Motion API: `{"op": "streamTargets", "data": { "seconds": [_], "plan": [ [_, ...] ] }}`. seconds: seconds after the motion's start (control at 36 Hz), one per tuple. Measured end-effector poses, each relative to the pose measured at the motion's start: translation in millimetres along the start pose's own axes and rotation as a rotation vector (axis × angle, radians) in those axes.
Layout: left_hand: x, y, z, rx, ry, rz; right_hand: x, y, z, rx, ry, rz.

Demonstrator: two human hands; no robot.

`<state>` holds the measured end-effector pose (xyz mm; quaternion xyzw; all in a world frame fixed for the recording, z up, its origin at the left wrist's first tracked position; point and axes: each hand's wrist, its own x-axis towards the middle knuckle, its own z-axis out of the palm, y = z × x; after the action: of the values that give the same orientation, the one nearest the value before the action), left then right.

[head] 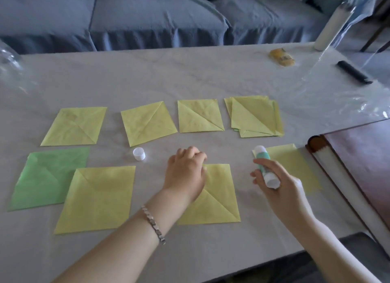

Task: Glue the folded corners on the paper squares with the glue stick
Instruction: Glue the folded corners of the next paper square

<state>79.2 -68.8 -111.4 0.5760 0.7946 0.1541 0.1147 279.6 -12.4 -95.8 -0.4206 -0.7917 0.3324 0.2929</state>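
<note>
- While the left hand sits on the near yellow square, its fingers curl at the top-left corner; can't tell if the grip pinches or just presses.
- Grip of the right hand is wrapped round the glue stick w/ its open tip pointing away, by the far-right yellow square.
- Left of both hands, the white cap stands on the tabletop.

no text, brand or number can be read here. the glue stick carries a teal label band, but any print on it is too blurred to make out. the yellow packet lying farther back shows darker marks that are likewise too small and soft to read.
</note>
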Motion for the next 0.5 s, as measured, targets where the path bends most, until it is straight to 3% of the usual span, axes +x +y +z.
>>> {"op": "streamTargets", "data": {
  "seconds": [0.25, 0.33, 0.39, 0.5],
  "plan": [
    [45, 17, -5, 0.136, -0.297, 0.002, -2, 39, -46, -0.269, 0.042, 0.167],
    [48, 19, -5, 0.154, -0.317, -0.005, 0, 38, -49, -0.397, -0.087, 0.259],
    [48, 19, -5, 0.159, -0.323, -0.017, 0, 36, -46, -0.501, -0.156, 0.228],
    [48, 19, -5, 0.150, -0.339, -0.037, -5, 38, -37, -0.482, -0.081, 0.181]
  ]
}}
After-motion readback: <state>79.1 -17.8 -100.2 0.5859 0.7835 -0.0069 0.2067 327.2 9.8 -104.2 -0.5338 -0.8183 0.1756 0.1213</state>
